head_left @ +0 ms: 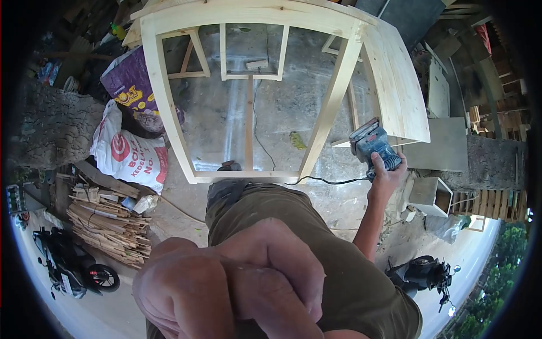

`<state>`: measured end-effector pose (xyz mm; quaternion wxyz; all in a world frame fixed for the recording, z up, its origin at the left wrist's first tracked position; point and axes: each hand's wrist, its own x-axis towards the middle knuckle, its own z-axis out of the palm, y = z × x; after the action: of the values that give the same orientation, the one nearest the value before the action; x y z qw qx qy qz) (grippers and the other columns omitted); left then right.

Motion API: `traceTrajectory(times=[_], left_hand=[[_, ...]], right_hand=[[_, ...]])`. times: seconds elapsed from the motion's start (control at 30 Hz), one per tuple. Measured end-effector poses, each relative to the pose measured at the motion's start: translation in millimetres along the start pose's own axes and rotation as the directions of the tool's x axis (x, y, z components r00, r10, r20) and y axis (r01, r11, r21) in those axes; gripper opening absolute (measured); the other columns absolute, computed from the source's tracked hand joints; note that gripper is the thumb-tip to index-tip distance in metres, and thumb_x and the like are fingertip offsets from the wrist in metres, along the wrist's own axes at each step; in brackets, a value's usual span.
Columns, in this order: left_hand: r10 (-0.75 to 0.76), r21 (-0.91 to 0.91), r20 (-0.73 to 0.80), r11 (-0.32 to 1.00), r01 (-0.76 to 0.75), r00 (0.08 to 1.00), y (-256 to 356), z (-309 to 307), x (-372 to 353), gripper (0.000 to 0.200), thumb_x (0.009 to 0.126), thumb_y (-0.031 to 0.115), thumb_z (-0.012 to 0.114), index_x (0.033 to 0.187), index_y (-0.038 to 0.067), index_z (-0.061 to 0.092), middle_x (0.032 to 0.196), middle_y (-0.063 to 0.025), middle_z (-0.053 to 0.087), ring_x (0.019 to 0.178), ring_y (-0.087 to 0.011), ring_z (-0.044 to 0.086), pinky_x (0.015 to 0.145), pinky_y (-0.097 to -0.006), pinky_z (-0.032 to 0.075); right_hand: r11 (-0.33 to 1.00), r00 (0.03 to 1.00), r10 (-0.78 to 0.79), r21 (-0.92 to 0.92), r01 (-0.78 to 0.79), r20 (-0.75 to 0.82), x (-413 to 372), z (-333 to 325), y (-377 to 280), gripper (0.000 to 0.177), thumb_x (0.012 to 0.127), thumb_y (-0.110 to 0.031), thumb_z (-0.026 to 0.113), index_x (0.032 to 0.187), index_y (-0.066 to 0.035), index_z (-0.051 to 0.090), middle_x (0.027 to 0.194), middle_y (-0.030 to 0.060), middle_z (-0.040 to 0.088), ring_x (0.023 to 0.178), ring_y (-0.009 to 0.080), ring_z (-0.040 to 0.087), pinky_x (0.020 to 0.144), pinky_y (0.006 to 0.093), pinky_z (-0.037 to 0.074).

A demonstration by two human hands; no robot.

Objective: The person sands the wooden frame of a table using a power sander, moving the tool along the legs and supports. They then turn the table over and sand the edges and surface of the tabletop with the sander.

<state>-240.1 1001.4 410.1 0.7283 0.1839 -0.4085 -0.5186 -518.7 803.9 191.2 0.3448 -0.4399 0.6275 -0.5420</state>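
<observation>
Head view: gripping sander (374,146) in right hand (389,170) beside panel (395,85), likely sanding; calls for flat contact; cannot tell hold of left hand (240,277).

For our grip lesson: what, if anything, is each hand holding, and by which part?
The right hand holds a sander by its casing, near the cord; whether the left hand holds anything cannot be told.

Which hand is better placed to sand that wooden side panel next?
Probably the right hand: it holds the power sander beside the wooden side panel; the left hand is near the camera.
</observation>
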Motion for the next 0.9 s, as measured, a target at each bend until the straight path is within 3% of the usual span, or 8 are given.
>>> traceTrajectory(times=[0.17, 0.3, 0.37, 0.43, 0.47, 0.53, 0.73, 0.9], left_hand=[[0.156, 0.008, 0.344, 0.986, -0.169, 0.926, -20.2, -39.7, 5.7, 0.048, 0.088, 0.027, 0.088, 0.113, 0.019, 0.048, 0.096, -0.0014, 0.074, 0.114, -0.0270, 0.057, 0.107, -0.0514, 0.040], [0.049, 0.386, -0.070, 0.923, -0.018, 0.996, 11.2, -63.2, 15.4, 0.022, 0.098, 0.009, 0.074, 0.104, 0.012, 0.053, 0.094, -0.0030, 0.063, 0.093, -0.0216, 0.060, 0.098, -0.0410, 0.051], [0.299, 0.798, -0.439, 0.563, 0.215, 0.847, 11.5, -138.0, 47.3, 0.027, 0.105, 0.020, 0.064, 0.119, -0.002, 0.059, 0.106, -0.0088, 0.067, 0.094, -0.0156, 0.064, 0.093, -0.0318, 0.051], [0.517, 0.911, -0.381, 0.069, 0.406, 0.767, 11.8, -263.7, 85.4, 0.049, 0.101, 0.032, 0.070, 0.127, -0.008, 0.060, 0.114, -0.0172, 0.066, 0.102, -0.0251, 0.065, 0.093, -0.0349, 0.052], [0.561, 0.788, -0.255, -0.351, 0.505, 0.787, 12.2, -324.8, 99.9, 0.069, 0.096, 0.044, 0.074, 0.134, -0.010, 0.054, 0.120, -0.0255, 0.065, 0.112, -0.0342, 0.064, 0.097, -0.0402, 0.051], [0.588, 0.511, -0.179, -0.630, 0.585, 0.789, -9.2, -411.9, 130.3, 0.075, 0.093, 0.049, 0.075, 0.132, -0.009, 0.050, 0.117, -0.0304, 0.065, 0.111, -0.0453, 0.067, 0.093, -0.0479, 0.054], [0.611, 0.783, -0.294, -0.287, 0.552, 0.735, -17.7, -436.6, 163.6, 0.062, 0.092, 0.045, 0.076, 0.116, -0.003, 0.046, 0.110, -0.0336, 0.069, 0.100, -0.0534, 0.069, 0.088, -0.0567, 0.054], [0.305, 0.862, -0.484, 0.329, 0.386, 0.820, -2.2, -453.3, 148.7, 0.056, 0.084, 0.036, 0.087, 0.111, -0.007, 0.063, 0.095, -0.0145, 0.074, 0.086, -0.0221, 0.074, 0.079, -0.0355, 0.059]], right_hand=[[0.999, 1.000, -0.001, -0.051, 0.002, 0.023, 3.5, -0.8, 9.5, 0.081, 0.080, -0.021, 0.091, 0.144, 0.001, 0.046, 0.124, 0.0129, 0.060, 0.105, 0.0201, 0.060, 0.096, 0.0318, 0.049], [0.984, 0.993, -0.111, -0.139, 0.116, 0.045, 14.3, 14.6, 2.1, 0.079, 0.081, -0.025, 0.091, 0.143, 0.000, 0.049, 0.125, 0.0155, 0.062, 0.108, 0.0227, 0.061, 0.098, 0.0338, 0.049], [0.927, 0.964, -0.255, -0.265, 0.265, 0.073, 32.3, 33.6, -15.7, 0.081, 0.080, -0.027, 0.092, 0.144, 0.000, 0.049, 0.126, 0.0165, 0.060, 0.110, 0.0244, 0.061, 0.099, 0.0354, 0.049], [0.830, 0.899, -0.430, -0.354, 0.431, 0.084, 58.8, 59.2, -33.3, 0.084, 0.078, -0.027, 0.093, 0.144, 0.000, 0.049, 0.130, 0.0197, 0.055, 0.112, 0.0305, 0.060, 0.100, 0.0397, 0.049], [0.761, 0.841, -0.534, -0.382, 0.524, 0.089, 74.2, 73.8, -43.8, 0.086, 0.076, -0.025, 0.094, 0.144, -0.001, 0.048, 0.133, 0.0223, 0.051, 0.113, 0.0356, 0.059, 0.100, 0.0434, 0.050], [0.693, 0.801, -0.586, -0.436, 0.574, 0.123, 88.5, 102.4, -81.9, 0.085, 0.078, -0.027, 0.091, 0.147, -0.005, 0.048, 0.135, 0.0243, 0.048, 0.118, 0.0417, 0.058, 0.101, 0.0464, 0.051], [0.665, 0.813, -0.564, -0.504, 0.551, 0.144, 108.3, 184.6, -128.1, 0.086, 0.082, -0.038, 0.087, 0.150, -0.007, 0.044, 0.135, 0.0279, 0.048, 0.115, 0.0446, 0.062, 0.100, 0.0484, 0.053], [0.567, 0.745, -0.651, -0.557, 0.606, 0.148, 104.7, 228.4, -158.1, 0.084, 0.083, -0.043, 0.085, 0.149, -0.007, 0.045, 0.136, 0.0310, 0.049, 0.115, 0.0453, 0.063, 0.100, 0.0491, 0.053]])
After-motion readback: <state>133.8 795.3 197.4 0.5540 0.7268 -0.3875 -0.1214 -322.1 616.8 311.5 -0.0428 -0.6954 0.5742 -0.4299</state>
